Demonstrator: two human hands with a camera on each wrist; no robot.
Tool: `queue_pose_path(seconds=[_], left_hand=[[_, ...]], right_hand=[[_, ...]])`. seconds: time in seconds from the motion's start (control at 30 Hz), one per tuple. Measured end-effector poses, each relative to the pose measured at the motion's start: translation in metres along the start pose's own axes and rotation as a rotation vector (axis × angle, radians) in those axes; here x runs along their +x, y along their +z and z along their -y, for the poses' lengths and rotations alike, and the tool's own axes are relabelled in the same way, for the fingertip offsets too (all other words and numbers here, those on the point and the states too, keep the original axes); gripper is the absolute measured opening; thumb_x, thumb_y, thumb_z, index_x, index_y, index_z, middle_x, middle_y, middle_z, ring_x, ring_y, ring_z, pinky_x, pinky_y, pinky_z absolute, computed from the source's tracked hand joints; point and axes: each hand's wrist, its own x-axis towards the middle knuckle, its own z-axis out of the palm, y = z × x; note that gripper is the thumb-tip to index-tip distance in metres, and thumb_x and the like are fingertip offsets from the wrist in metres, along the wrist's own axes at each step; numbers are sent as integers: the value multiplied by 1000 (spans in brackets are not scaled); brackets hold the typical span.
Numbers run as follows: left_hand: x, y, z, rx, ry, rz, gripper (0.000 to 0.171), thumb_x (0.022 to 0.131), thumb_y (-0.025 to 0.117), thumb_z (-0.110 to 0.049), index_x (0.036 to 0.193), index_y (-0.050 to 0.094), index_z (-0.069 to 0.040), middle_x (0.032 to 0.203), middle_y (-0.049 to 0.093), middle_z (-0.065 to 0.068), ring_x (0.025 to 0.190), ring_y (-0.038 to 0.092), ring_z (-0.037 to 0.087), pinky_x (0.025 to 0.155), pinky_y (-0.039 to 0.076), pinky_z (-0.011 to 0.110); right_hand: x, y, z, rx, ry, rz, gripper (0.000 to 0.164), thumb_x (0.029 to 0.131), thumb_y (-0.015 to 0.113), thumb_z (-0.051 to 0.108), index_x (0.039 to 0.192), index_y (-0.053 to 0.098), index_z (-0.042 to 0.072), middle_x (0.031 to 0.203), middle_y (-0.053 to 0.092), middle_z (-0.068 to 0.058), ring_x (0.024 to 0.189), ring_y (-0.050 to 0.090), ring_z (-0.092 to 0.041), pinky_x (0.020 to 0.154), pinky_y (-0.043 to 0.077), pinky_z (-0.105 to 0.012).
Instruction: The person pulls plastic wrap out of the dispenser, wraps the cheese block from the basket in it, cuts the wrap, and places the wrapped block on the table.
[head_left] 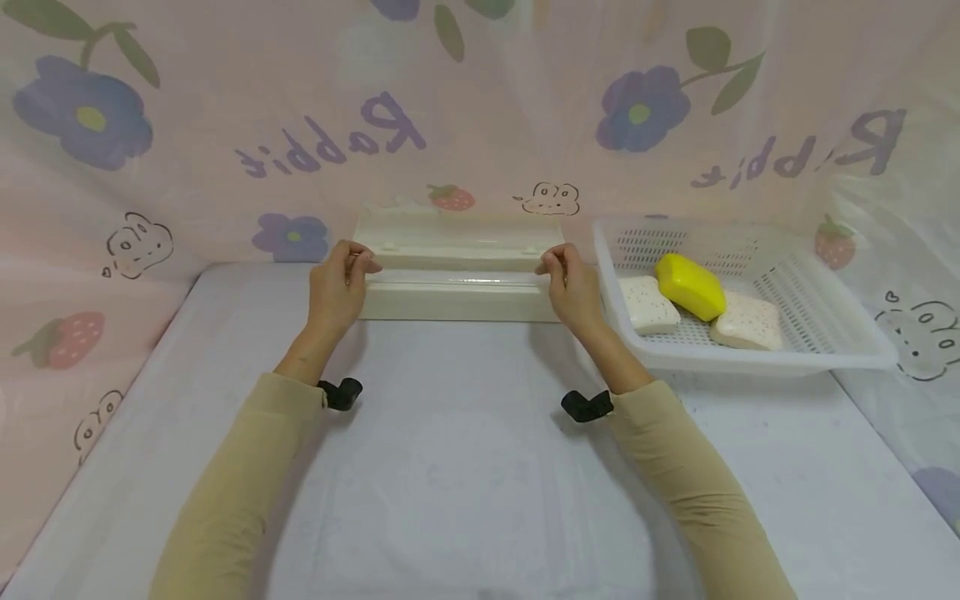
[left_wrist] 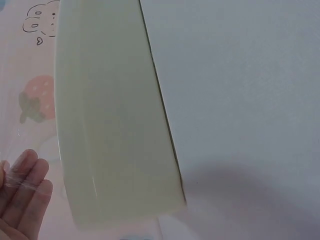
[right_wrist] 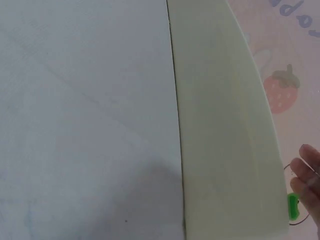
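Note:
A long cream cling film dispenser (head_left: 459, 305) lies at the back of the table, its lid (head_left: 465, 232) raised toward the wall. Clear cling film (head_left: 463, 277) shows as a shiny strip across its opening. At the left end my left hand (head_left: 336, 287) pinches the film between thumb and index finger. My right hand (head_left: 574, 290) pinches it in the same way at the right end. In the left wrist view, wrinkled film stretches over the fingers (left_wrist: 31, 187). The right fingers (right_wrist: 307, 172) appear beside the dispenser's end in the right wrist view, partly cut off by the frame.
To the right stands a white perforated basket (head_left: 750, 360) holding a yellow block (head_left: 690, 286) and two speckled white pieces (head_left: 746, 321). A patterned curtain (head_left: 480, 108) hangs close behind the dispenser. A small green piece (right_wrist: 293, 206) shows by the dispenser's right end.

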Motion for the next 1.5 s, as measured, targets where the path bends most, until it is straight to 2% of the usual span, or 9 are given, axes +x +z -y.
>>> queue_pose_path(seconds=[0.07, 0.13, 0.27, 0.37, 0.6, 0.93, 1.17, 1.4, 1.5], left_hand=[[1, -1, -1, -9, -4, -12, 21, 101, 49, -13, 107, 58, 5, 92, 72, 19, 84, 69, 35, 72, 54, 40], [1, -2, -2, -21, -19, -15, 21, 100, 50, -14, 106, 59, 4, 90, 72, 19, 85, 70, 34, 74, 55, 33], [2, -5, -4, -38, -36, -4, 21, 100, 50, -15, 105, 60, 3, 89, 72, 19, 86, 70, 33, 70, 44, 11], [3, -8, -7, -43, -36, 9, 22, 101, 49, -15, 105, 60, 3, 90, 72, 20, 87, 70, 33, 68, 40, 4], [6, -13, -11, -20, -13, 16, 21, 101, 49, -15, 104, 60, 3, 89, 72, 19, 87, 70, 32, 66, 39, 6], [8, -17, -18, 4, 78, -12, 19, 100, 51, -14, 103, 60, 2, 84, 72, 18, 79, 69, 34, 55, 33, 8], [13, -21, -23, 25, 119, -29, 17, 100, 51, -12, 102, 60, 3, 81, 72, 17, 72, 68, 34, 53, 31, 9], [16, -26, -29, 41, 132, -22, 20, 101, 48, -14, 105, 59, 2, 83, 72, 17, 71, 67, 32, 54, 33, 11], [18, -28, -32, 44, 136, -22, 20, 101, 48, -15, 105, 59, 2, 84, 72, 16, 73, 68, 32, 50, 30, 12]], right_hand=[[0, -1, 0, 18, 1, -9, 22, 102, 45, 12, 104, 55, -7, 88, 69, -21, 81, 66, -36, 61, 44, -21], [1, -1, 0, 36, -8, -23, 21, 102, 46, 12, 103, 56, -6, 86, 68, -21, 81, 67, -35, 60, 41, -15], [2, -2, 1, 63, -32, -53, 19, 100, 49, 11, 102, 57, -6, 83, 68, -21, 77, 67, -32, 61, 42, -11], [4, -4, 1, 81, -37, -62, 20, 100, 50, 11, 102, 57, -7, 83, 68, -21, 77, 67, -31, 65, 46, -11], [7, -9, 6, 92, -24, -62, 21, 100, 50, 13, 102, 58, -6, 83, 68, -20, 78, 68, -30, 70, 51, -15], [11, -18, 12, 132, -26, -62, 19, 99, 50, 10, 101, 58, -8, 84, 68, -24, 79, 68, -33, 64, 49, -8], [16, -21, 19, 102, -33, -80, 20, 99, 47, 3, 102, 56, -15, 84, 66, -30, 79, 66, -39, 74, 56, -36], [19, -29, 21, 119, -58, -64, 23, 100, 50, 13, 101, 58, -9, 84, 69, -21, 76, 66, -28, 69, 53, -16], [20, -32, 23, 116, -82, -68, 24, 100, 51, 14, 101, 58, -9, 83, 69, -21, 75, 66, -28, 68, 51, -13]])
